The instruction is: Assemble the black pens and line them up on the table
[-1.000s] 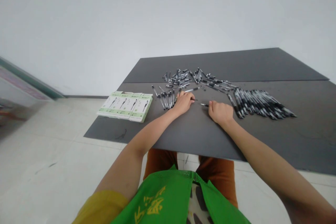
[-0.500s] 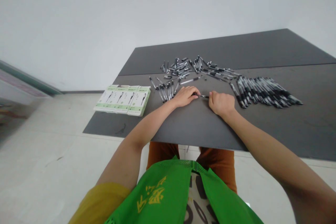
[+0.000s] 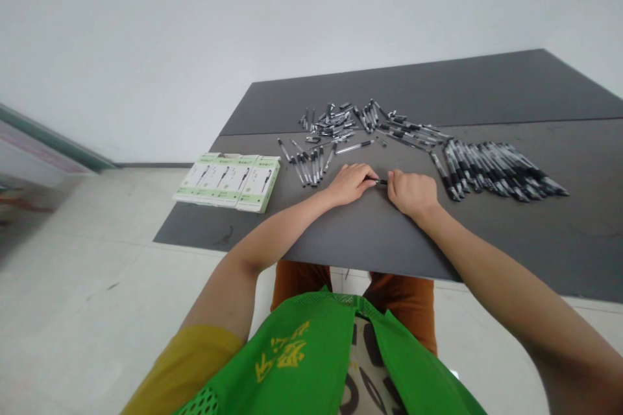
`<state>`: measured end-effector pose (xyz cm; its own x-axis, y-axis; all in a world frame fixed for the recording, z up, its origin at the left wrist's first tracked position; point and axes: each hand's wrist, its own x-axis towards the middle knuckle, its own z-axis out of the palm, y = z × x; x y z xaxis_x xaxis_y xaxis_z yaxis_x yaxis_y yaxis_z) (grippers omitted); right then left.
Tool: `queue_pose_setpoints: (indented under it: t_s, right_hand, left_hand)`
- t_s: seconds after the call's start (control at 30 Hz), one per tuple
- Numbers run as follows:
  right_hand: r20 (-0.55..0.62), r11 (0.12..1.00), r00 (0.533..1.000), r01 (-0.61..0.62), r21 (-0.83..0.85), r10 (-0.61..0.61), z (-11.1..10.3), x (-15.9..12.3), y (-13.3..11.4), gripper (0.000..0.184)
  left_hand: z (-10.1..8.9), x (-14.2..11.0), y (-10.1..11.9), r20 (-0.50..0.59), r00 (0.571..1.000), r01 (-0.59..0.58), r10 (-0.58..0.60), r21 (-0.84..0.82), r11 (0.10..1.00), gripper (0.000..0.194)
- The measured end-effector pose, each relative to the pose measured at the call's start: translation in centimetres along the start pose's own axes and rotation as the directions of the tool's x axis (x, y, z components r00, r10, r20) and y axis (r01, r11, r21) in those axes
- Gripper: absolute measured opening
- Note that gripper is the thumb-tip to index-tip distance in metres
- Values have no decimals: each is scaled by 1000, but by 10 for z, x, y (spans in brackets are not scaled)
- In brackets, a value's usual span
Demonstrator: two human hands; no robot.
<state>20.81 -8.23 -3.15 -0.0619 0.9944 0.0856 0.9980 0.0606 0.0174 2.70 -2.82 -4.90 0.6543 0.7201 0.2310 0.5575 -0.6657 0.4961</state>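
Observation:
My left hand (image 3: 351, 183) pinches one end of a black-and-clear pen (image 3: 382, 181) just above the table. Around the pen's other end my right hand (image 3: 413, 193) is closed in a fist. Only a short dark length shows between the two hands; the rest is hidden in the fingers. Left of centre, beyond my left hand, lies a small fan of pens (image 3: 314, 165). To the right of my right hand is a dense row of capped pens (image 3: 496, 170).
White-and-green pen boxes (image 3: 228, 181) lie side by side on the left of the dark grey table (image 3: 370, 240). Farther back is a jumbled heap of pens and small black pieces (image 3: 335, 123), with more loose pens (image 3: 409, 133) beside it. A pale wall (image 3: 311, 13) stands behind.
My left hand has moved right, toward my right hand, and the exposed part of the pen between them is shorter. My right hand stays almost in place.

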Motion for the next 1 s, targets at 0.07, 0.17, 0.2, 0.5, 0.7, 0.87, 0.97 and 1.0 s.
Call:
queue_pose_setpoints:
  t_s: [0.07, 0.17, 0.2, 0.5, 0.7, 0.87, 0.97, 1.0]
  right_hand:
    - [-5, 1000, 1000, 1, 10, -1, -2, -4, -4, 54]
    - [-19, 998, 998, -59, 10, 59, -4, -9, -10, 55]
    - [-20, 996, 996, -84, 5, 84, -4, -11, -11, 55]
    - [55, 978, 977, -206, 18, 205, -12, -12, -24, 52]
    - [193, 986, 974, -138, 95, 118, -41, -15, -23, 47]
    - [175, 963, 976, -163, 214, 127, -58, -16, 15, 44]
    - [31, 831, 990, -133, 540, 138, -49, -19, 32, 39]
    - [-30, 753, 984, -113, 648, 173, -45, -20, 33, 39]
  left_hand:
    - [0, -1, 1, -16, 1000, 3, -4, -59, 998, 16]
    - [0, 1, 2, -25, 999, 25, -30, -184, 983, 13]
    - [0, 3, 3, -22, 999, 41, -47, -213, 976, 13]
    - [-6, 14, 3, 20, 998, 63, -60, -310, 949, 14]
    - [-6, 12, -6, 7, 999, 49, -54, -552, 832, 18]
    - [-7, 14, -17, 31, 998, 65, -63, -754, 653, 33]
    - [-4, 14, -21, 45, 999, 47, -19, -782, 622, 37]
    - [-2, 14, -21, 46, 999, 36, 0, -786, 617, 38]
